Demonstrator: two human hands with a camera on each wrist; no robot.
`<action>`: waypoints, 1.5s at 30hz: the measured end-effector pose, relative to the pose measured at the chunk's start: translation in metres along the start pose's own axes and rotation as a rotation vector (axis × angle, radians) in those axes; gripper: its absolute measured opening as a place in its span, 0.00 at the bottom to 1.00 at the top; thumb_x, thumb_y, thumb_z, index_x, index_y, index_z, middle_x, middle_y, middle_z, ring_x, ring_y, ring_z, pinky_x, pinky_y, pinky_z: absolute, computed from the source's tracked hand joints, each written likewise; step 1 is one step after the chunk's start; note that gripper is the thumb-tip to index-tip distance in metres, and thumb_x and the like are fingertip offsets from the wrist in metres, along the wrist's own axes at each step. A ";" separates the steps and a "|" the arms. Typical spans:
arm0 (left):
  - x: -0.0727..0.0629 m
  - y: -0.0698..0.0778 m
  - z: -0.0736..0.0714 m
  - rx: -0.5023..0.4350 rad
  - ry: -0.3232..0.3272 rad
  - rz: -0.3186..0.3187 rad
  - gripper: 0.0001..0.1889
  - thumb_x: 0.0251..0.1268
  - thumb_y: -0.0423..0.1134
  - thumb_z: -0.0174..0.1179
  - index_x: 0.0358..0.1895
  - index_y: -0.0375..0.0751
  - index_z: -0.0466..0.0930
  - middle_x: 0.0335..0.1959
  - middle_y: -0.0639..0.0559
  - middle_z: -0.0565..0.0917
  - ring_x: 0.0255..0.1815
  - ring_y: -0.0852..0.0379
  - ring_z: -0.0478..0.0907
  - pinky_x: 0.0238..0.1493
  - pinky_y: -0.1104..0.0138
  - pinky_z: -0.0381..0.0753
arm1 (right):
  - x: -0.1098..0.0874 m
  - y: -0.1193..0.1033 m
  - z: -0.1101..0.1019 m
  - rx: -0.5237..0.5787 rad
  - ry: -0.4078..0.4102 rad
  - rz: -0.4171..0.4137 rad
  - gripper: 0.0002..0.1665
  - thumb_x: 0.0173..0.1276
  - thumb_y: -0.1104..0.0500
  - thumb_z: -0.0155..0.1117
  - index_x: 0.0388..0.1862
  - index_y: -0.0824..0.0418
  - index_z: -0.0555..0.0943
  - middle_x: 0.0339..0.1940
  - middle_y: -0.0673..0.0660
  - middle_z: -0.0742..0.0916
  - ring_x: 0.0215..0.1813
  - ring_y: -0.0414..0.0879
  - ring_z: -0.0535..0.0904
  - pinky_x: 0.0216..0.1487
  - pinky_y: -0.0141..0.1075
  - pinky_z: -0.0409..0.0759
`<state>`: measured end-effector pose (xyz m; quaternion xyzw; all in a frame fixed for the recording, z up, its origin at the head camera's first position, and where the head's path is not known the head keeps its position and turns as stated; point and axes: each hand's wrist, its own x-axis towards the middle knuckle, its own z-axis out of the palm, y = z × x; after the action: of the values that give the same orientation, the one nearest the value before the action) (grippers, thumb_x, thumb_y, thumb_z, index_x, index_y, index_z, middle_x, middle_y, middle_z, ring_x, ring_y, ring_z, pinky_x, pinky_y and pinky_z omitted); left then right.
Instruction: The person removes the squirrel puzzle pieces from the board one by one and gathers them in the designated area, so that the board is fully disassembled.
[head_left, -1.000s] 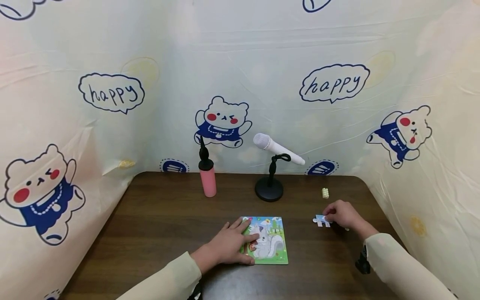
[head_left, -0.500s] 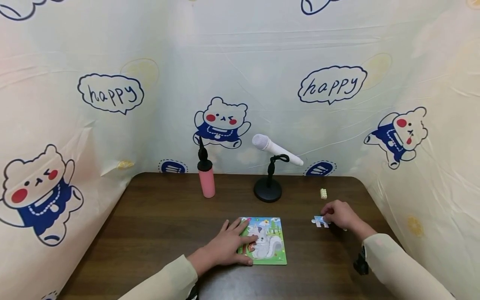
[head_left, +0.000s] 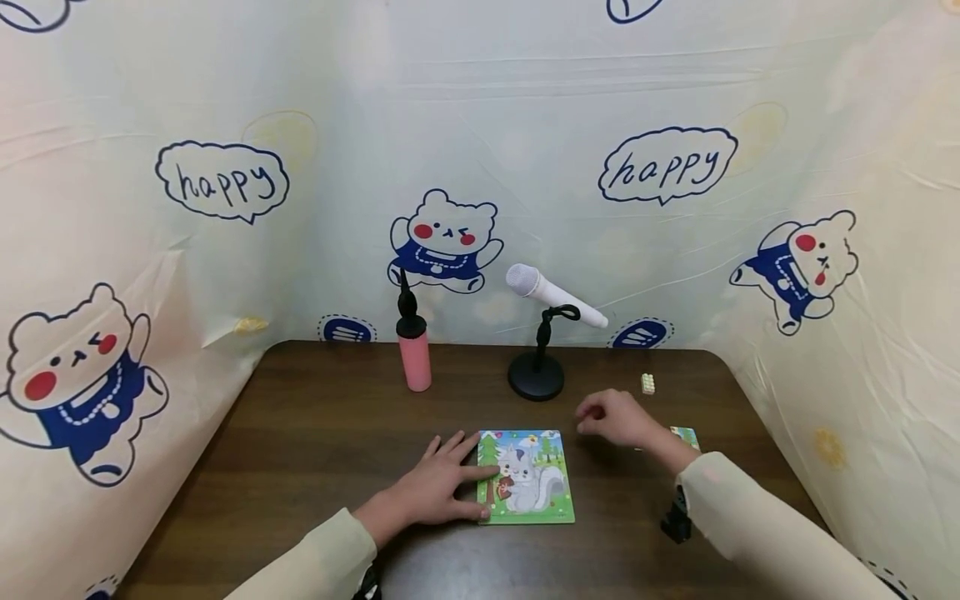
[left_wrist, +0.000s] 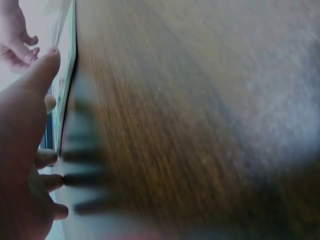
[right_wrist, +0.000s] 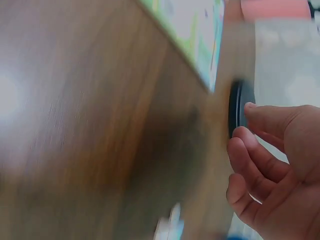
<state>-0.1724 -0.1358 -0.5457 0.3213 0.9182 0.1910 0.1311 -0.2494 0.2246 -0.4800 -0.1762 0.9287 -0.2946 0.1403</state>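
A square jigsaw puzzle [head_left: 525,477] with a grey squirrel picture lies flat on the wooden table. My left hand [head_left: 435,483] rests at its left edge, fingers spread, fingertips overlapping the picture. In the left wrist view the thumb [left_wrist: 42,72] lies along the puzzle's edge. To the right of the puzzle, my right hand [head_left: 615,417] hovers with loosely curled fingers; the right wrist view shows nothing between thumb and fingers. A blue-and-white puzzle piece [right_wrist: 170,229] lies below that hand, mostly cut off. Another green-and-blue piece [head_left: 686,436] shows behind the right wrist, partly hidden.
At the back stand a pink hand pump [head_left: 416,360] with a black top and a white microphone [head_left: 558,296] on a black stand [head_left: 536,375]. A small cream toy brick [head_left: 648,383] lies at the back right. A printed cloth hangs around the table.
My right hand has left the loose pieces and moved left toward the puzzle, uncovering the green-and-blue piece. My left hand has shifted slightly left along the puzzle's edge.
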 end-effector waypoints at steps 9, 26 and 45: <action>-0.002 0.005 -0.004 0.024 -0.018 0.010 0.38 0.60 0.76 0.59 0.74 0.74 0.69 0.84 0.43 0.54 0.83 0.33 0.49 0.72 0.27 0.50 | 0.024 -0.051 0.052 0.092 -0.073 -0.098 0.12 0.69 0.60 0.71 0.50 0.61 0.88 0.37 0.49 0.89 0.38 0.41 0.82 0.40 0.37 0.80; -0.003 0.008 -0.007 0.040 -0.021 0.021 0.35 0.63 0.72 0.61 0.74 0.72 0.71 0.84 0.41 0.53 0.83 0.30 0.49 0.70 0.26 0.53 | 0.031 -0.076 0.092 0.153 -0.056 -0.108 0.14 0.66 0.64 0.72 0.50 0.65 0.87 0.31 0.52 0.89 0.30 0.39 0.79 0.32 0.33 0.76; 0.001 0.009 -0.008 0.089 -0.050 0.017 0.35 0.62 0.73 0.60 0.73 0.73 0.71 0.84 0.40 0.54 0.81 0.28 0.52 0.68 0.26 0.58 | 0.032 -0.085 0.095 0.220 -0.035 0.059 0.20 0.65 0.59 0.75 0.54 0.66 0.84 0.28 0.52 0.83 0.28 0.43 0.77 0.29 0.34 0.73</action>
<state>-0.1707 -0.1308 -0.5343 0.3395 0.9194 0.1432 0.1377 -0.2222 0.0991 -0.5091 -0.1372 0.8930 -0.3873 0.1835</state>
